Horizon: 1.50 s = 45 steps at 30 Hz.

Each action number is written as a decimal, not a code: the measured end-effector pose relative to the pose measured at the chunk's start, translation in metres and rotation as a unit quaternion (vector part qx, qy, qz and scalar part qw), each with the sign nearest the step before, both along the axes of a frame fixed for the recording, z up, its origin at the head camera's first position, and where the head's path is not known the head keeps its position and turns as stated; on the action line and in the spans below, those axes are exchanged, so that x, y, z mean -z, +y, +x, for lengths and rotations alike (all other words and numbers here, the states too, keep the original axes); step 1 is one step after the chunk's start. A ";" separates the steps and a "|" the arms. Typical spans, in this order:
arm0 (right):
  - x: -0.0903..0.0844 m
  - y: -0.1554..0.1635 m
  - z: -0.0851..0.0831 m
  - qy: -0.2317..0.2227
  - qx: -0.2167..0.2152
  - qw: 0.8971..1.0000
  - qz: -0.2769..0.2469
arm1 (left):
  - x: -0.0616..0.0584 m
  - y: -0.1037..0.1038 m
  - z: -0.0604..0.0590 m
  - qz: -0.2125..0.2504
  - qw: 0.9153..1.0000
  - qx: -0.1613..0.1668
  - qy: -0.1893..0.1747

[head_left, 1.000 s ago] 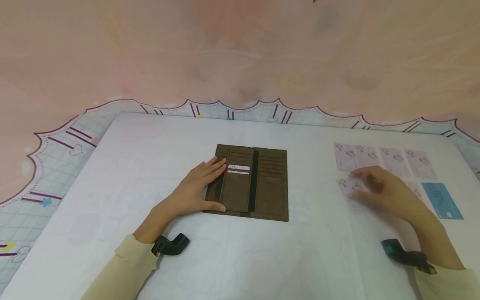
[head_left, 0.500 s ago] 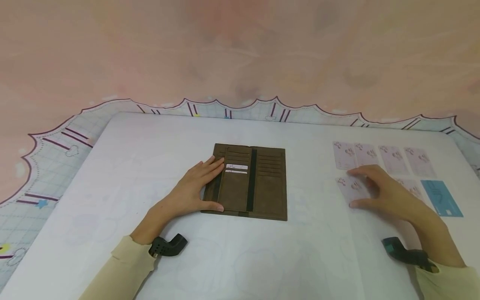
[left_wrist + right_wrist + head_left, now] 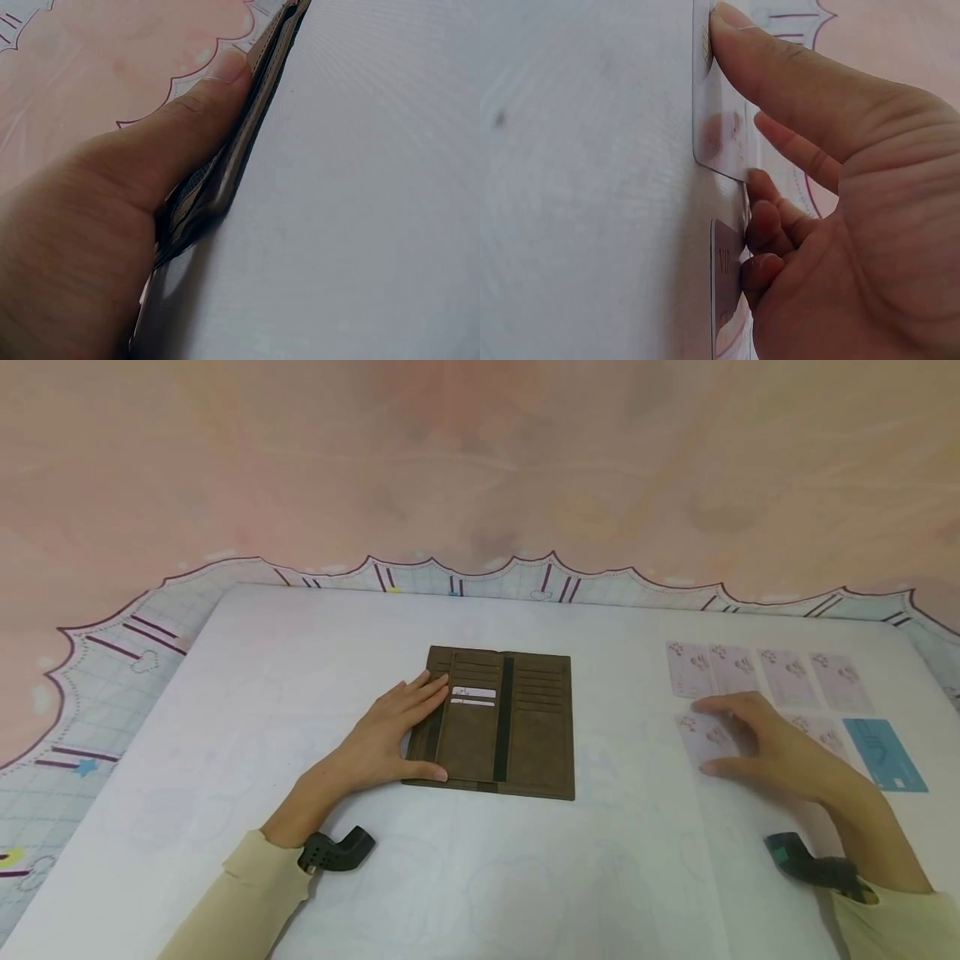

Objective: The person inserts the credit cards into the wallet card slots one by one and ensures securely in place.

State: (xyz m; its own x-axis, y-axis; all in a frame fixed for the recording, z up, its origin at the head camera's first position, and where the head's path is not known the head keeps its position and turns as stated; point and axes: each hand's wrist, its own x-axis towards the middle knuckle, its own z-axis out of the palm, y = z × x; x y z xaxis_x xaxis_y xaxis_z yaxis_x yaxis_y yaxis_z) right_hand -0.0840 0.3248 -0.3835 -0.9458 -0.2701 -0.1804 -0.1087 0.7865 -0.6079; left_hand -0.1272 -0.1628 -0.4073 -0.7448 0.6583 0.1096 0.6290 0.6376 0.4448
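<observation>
Wallet (image 3: 498,722), brown and lying open flat, sits mid-worktop (image 3: 525,877) with bare white surface all around it and toward the near edge. A patterned scalloped cloth (image 3: 120,652) shows beyond the worktop's far and left edges. The left hand (image 3: 390,735) rests flat, relaxed, on the wallet's left flap. Well to the right, the right hand (image 3: 765,747) seems to pinch a pale pink card (image 3: 705,739) among others, beside a blue card (image 3: 885,754).

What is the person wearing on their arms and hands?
Both hands, left hand and right hand, are bare: no gloves, and no rings that I can make out. Long cream fabric sleeves reach the wrists. Each wrist carries a small black angular device, the right one showing a teal patch.
</observation>
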 end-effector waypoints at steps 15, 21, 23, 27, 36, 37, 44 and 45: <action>-0.001 -0.010 -0.004 0.043 0.044 0.998 0.016 | 0.000 0.000 -0.001 -0.006 1.000 -0.001 0.005; -0.002 -0.010 -0.007 0.053 0.051 0.997 0.018 | -0.001 -0.001 -0.001 -0.003 1.000 -0.001 0.005; -0.003 -0.009 -0.008 0.056 0.049 0.997 0.011 | -0.001 -0.001 -0.001 -0.002 1.000 -0.001 0.004; -0.004 -0.007 -0.010 0.060 0.058 0.997 -0.003 | -0.001 0.000 -0.001 0.000 1.000 0.000 0.002; -0.019 -0.013 -0.014 0.029 0.062 0.997 -0.018 | -0.001 0.002 0.001 0.010 1.000 0.002 0.002; -0.021 -0.014 -0.015 0.032 0.057 0.998 -0.018 | -0.001 0.002 0.001 0.010 1.000 0.003 0.003; -0.028 -0.030 -0.027 0.054 0.036 0.997 -0.041 | -0.001 0.001 0.001 0.008 1.000 0.003 0.001; -0.029 -0.033 -0.028 0.057 0.036 0.997 -0.049 | -0.002 0.001 0.001 0.009 1.000 0.003 0.000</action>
State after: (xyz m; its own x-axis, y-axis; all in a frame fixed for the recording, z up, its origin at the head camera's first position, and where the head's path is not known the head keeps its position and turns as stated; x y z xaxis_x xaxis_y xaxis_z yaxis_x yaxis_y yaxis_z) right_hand -0.1121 0.2918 -0.3549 -0.9763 -0.2110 -0.0475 -0.1257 0.7325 -0.6691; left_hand -0.1262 -0.1615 -0.4058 -0.7413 0.6601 0.1211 0.6322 0.6264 0.4560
